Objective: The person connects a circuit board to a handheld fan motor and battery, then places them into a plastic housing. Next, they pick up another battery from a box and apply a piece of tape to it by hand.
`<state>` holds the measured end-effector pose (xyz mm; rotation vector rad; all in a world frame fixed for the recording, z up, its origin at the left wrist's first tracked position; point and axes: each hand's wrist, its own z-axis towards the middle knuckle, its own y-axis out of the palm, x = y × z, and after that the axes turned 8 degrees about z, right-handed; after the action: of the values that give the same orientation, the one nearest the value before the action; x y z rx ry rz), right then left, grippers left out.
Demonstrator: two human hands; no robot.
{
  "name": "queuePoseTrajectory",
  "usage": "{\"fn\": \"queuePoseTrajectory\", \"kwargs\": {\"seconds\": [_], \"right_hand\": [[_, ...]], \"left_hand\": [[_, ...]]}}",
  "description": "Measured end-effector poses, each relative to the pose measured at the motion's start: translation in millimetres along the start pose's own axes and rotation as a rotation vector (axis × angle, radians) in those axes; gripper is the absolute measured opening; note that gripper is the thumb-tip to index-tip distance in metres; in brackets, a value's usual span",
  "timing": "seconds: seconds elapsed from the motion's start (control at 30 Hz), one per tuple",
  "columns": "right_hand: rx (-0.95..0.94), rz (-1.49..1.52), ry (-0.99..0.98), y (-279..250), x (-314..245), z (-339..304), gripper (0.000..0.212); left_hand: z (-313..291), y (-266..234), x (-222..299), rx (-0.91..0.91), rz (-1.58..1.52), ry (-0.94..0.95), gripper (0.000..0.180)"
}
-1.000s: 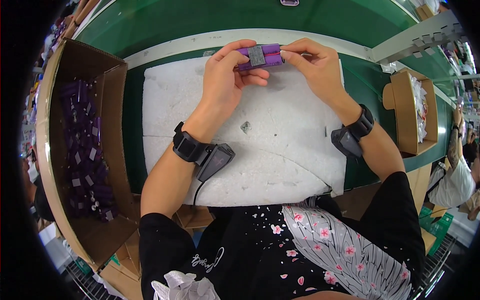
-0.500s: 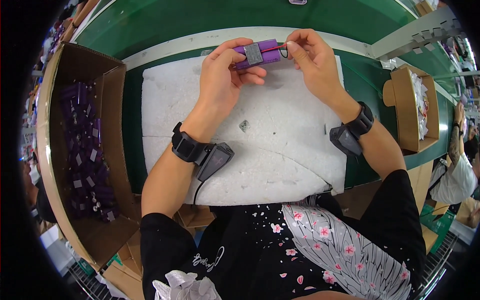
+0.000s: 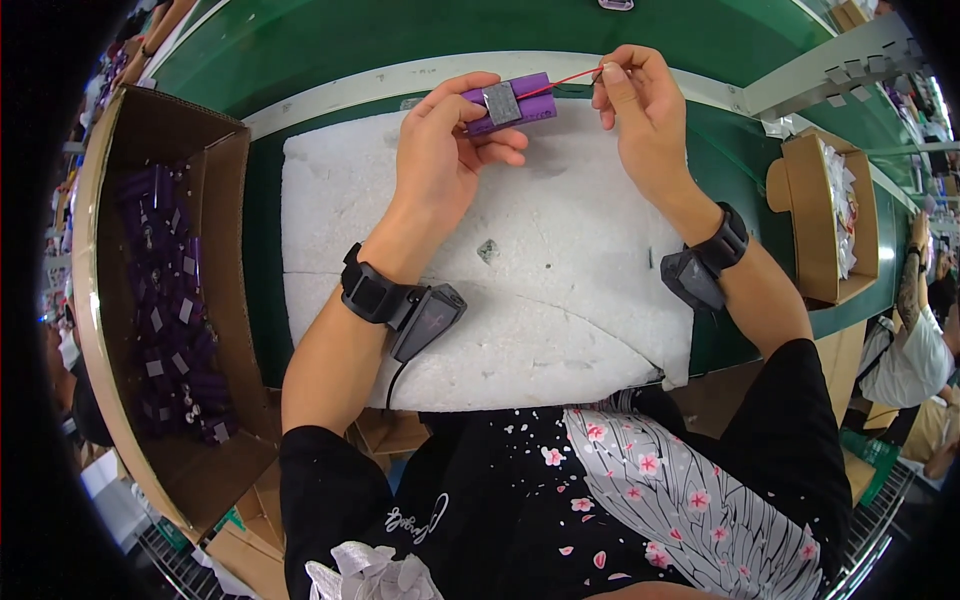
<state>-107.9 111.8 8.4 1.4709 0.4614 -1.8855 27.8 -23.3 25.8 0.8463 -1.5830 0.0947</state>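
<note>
Above the far edge of the white foam board (image 3: 580,250), my left hand (image 3: 440,145) grips a purple battery pack (image 3: 535,106) by its left end. A grey patch (image 3: 502,102) lies across the pack's top. From the pack a red wire (image 3: 570,80) stretches up to the right, where the fingertips of my right hand (image 3: 645,120) pinch its end. A dark wire (image 3: 572,91) curves below the red one. Its far end is hard to make out.
At left stands an open cardboard box (image 3: 225,210) holding several purple battery packs (image 3: 165,290). A smaller cardboard box (image 3: 812,215) at right holds white, plastic-looking pieces. A metal post (image 3: 800,85) rises at the far right. A small purple-edged item (image 3: 616,4) sits at the top edge.
My right hand has moved up and right, drawing the red wire out straighter. The battery pack stays in my left hand, nearly still. The item at the top edge has shifted right.
</note>
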Motion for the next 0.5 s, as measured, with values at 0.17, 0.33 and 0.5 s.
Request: {"fn": "queuePoseTrajectory", "kwargs": {"seconds": [0.17,0.33,0.5], "right_hand": [[-0.012,-0.002,0.055,1.1,-0.7,-1.7,0.016],[0.001,-0.032,0.012,4.5,-3.8,-0.5,0.02],[-0.104,-0.118,-0.025,3.0,-4.1,-1.5,0.016]], "left_hand": [[-1.9,-0.2,-1.1,0.007,0.0,-0.002,0.033],[0.9,-0.2,-0.9,-0.001,-0.003,0.013,0.032],[0.4,-1.2,-3.0,0.007,-0.017,0.008,0.032]]}}
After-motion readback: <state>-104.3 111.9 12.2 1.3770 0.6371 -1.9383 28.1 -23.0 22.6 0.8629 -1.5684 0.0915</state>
